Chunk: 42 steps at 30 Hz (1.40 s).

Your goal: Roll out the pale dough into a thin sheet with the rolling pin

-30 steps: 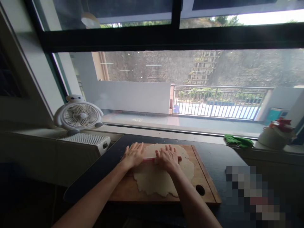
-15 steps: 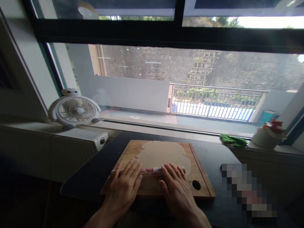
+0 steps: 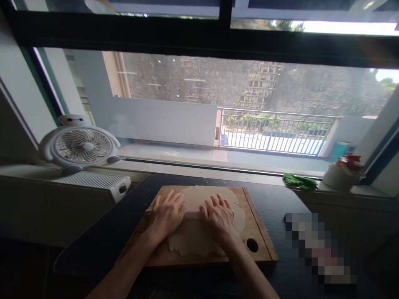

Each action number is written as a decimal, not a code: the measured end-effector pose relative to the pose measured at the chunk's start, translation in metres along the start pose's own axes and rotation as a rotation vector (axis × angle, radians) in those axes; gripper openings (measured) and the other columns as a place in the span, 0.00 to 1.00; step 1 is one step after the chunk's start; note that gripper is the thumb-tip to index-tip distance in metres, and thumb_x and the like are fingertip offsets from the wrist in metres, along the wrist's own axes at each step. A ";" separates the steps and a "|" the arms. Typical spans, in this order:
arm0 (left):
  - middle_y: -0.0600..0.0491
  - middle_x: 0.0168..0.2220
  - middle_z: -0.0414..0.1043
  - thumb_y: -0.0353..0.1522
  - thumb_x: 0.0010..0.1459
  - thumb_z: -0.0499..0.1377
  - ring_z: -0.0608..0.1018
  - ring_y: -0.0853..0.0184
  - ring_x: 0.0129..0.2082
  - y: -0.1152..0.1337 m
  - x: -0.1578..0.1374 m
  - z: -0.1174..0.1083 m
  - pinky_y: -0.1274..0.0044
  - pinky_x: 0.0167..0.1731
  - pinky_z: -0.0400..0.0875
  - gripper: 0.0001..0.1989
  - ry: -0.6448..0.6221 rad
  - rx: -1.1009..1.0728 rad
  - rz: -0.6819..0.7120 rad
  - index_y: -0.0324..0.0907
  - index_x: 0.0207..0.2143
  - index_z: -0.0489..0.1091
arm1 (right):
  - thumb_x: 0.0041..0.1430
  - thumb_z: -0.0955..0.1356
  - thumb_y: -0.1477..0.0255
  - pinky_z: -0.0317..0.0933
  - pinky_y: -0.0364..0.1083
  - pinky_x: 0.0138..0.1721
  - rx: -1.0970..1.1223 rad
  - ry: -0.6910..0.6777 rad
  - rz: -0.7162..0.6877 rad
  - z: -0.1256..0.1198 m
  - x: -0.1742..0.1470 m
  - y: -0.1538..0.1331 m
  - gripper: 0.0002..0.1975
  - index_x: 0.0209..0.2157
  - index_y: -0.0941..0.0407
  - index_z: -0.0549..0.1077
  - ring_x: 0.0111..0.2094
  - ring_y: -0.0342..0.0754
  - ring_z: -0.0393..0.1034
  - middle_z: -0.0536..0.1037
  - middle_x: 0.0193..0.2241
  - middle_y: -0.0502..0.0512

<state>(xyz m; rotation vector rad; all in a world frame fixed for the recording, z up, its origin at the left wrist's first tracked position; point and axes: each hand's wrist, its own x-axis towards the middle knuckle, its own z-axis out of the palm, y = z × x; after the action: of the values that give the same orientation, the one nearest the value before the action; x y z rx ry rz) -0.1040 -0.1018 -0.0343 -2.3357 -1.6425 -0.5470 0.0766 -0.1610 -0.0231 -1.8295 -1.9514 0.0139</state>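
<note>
A thin, wide sheet of dough (image 3: pixel 196 238) with ragged edges lies on a wooden cutting board (image 3: pixel 260 236). Across it lies a rolling pin (image 3: pixel 192 214), of which only a pale stretch between my hands shows clearly. My left hand (image 3: pixel 168 212) rests palm down over the pin's left part, fingers stretched forward. Over the right part lies my right hand (image 3: pixel 218 214), also flat with its fingers spread. Neither hand is wrapped round the pin. Most of the pin is hidden under both hands.
The board sits on a dark table (image 3: pixel 102 236) against a window sill. A white fan (image 3: pixel 84 145) stands to the left on a white slatted unit (image 3: pixel 93 180). A green cloth (image 3: pixel 299 181) and a white pot (image 3: pixel 341 178) are on the right. A blurred-out item (image 3: pixel 318 247) lies at right.
Both hands have moved forward with the rolling pin, away from me over the dough. More of the dough's near edge shows now. The view has shifted slightly to the right.
</note>
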 end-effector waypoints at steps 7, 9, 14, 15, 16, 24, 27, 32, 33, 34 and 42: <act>0.51 0.55 0.66 0.37 0.62 0.47 0.65 0.61 0.55 -0.006 -0.095 -0.021 0.62 0.59 0.43 0.21 0.142 -0.086 0.195 0.46 0.56 0.61 | 0.65 0.52 0.59 0.34 0.50 0.62 0.031 0.031 -0.163 -0.012 -0.096 -0.002 0.24 0.60 0.49 0.55 0.62 0.47 0.44 0.55 0.61 0.46; 0.51 0.54 0.67 0.37 0.63 0.46 0.67 0.61 0.54 -0.007 -0.084 -0.019 0.62 0.59 0.45 0.20 0.121 -0.104 0.190 0.46 0.56 0.61 | 0.65 0.52 0.60 0.34 0.51 0.62 0.018 0.017 -0.133 -0.009 -0.082 0.000 0.24 0.60 0.50 0.57 0.62 0.47 0.45 0.58 0.60 0.47; 0.48 0.51 0.70 0.36 0.62 0.45 0.66 0.58 0.54 -0.004 -0.007 -0.002 0.63 0.57 0.50 0.19 0.105 -0.087 0.028 0.41 0.50 0.69 | 0.65 0.52 0.60 0.41 0.55 0.59 -0.019 0.035 -0.016 0.004 0.002 0.005 0.23 0.48 0.54 0.70 0.59 0.52 0.52 0.69 0.52 0.57; 0.48 0.51 0.70 0.36 0.62 0.46 0.66 0.58 0.55 -0.003 0.005 0.000 0.63 0.56 0.51 0.19 0.093 -0.089 -0.002 0.41 0.50 0.69 | 0.65 0.52 0.60 0.43 0.56 0.57 -0.021 0.041 -0.007 0.005 0.016 0.005 0.23 0.45 0.55 0.72 0.58 0.54 0.54 0.70 0.51 0.59; 0.48 0.51 0.70 0.35 0.62 0.46 0.66 0.58 0.55 -0.002 0.012 0.002 0.63 0.56 0.53 0.19 0.079 -0.094 -0.019 0.40 0.50 0.69 | 0.65 0.52 0.60 0.45 0.56 0.56 -0.023 0.045 0.000 0.006 0.024 0.005 0.24 0.43 0.56 0.73 0.57 0.55 0.55 0.70 0.50 0.61; 0.52 0.50 0.70 0.36 0.62 0.48 0.68 0.60 0.52 -0.001 -0.080 -0.022 0.62 0.55 0.50 0.17 0.143 -0.109 0.164 0.46 0.51 0.66 | 0.65 0.55 0.67 0.42 0.51 0.57 0.084 0.142 -0.086 -0.007 -0.072 -0.002 0.17 0.53 0.49 0.63 0.52 0.48 0.59 0.70 0.48 0.51; 0.53 0.47 0.71 0.36 0.61 0.50 0.70 0.61 0.46 -0.002 -0.114 -0.030 0.65 0.51 0.55 0.17 0.191 -0.131 0.227 0.48 0.52 0.65 | 0.64 0.56 0.70 0.47 0.50 0.52 0.136 0.188 -0.090 -0.009 -0.092 -0.004 0.12 0.44 0.49 0.67 0.44 0.47 0.61 0.71 0.40 0.50; 0.53 0.40 0.71 0.37 0.62 0.50 0.70 0.62 0.39 0.015 -0.094 -0.029 0.68 0.40 0.61 0.15 0.149 -0.130 0.211 0.52 0.50 0.67 | 0.66 0.54 0.68 0.49 0.50 0.42 -0.062 0.155 0.019 -0.005 -0.059 0.006 0.17 0.27 0.53 0.67 0.36 0.49 0.62 0.71 0.29 0.51; 0.53 0.39 0.71 0.36 0.63 0.49 0.70 0.63 0.39 0.022 -0.082 -0.027 0.68 0.41 0.61 0.14 0.129 -0.137 0.229 0.52 0.49 0.67 | 0.65 0.54 0.68 0.49 0.50 0.42 -0.093 0.156 0.037 -0.006 -0.052 0.010 0.17 0.26 0.53 0.66 0.36 0.49 0.62 0.71 0.29 0.51; 0.53 0.39 0.71 0.36 0.63 0.48 0.70 0.63 0.39 0.029 -0.070 -0.024 0.67 0.42 0.61 0.14 0.114 -0.146 0.250 0.52 0.48 0.68 | 0.65 0.54 0.68 0.49 0.50 0.42 -0.109 0.160 0.051 -0.008 -0.045 0.016 0.17 0.26 0.53 0.67 0.36 0.49 0.62 0.71 0.28 0.52; 0.46 0.44 0.71 0.36 0.65 0.42 0.70 0.59 0.47 0.068 0.053 0.005 0.67 0.45 0.60 0.20 -0.081 -0.154 0.193 0.39 0.45 0.71 | 0.65 0.56 0.68 0.55 0.47 0.43 -0.132 0.126 0.197 -0.027 0.017 0.071 0.15 0.36 0.57 0.70 0.41 0.47 0.65 0.73 0.37 0.55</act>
<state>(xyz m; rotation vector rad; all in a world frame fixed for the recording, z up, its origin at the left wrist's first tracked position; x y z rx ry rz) -0.0229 -0.0779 -0.0148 -2.6241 -1.4315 -0.5624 0.1523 -0.1446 -0.0157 -2.0492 -1.7173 -0.1674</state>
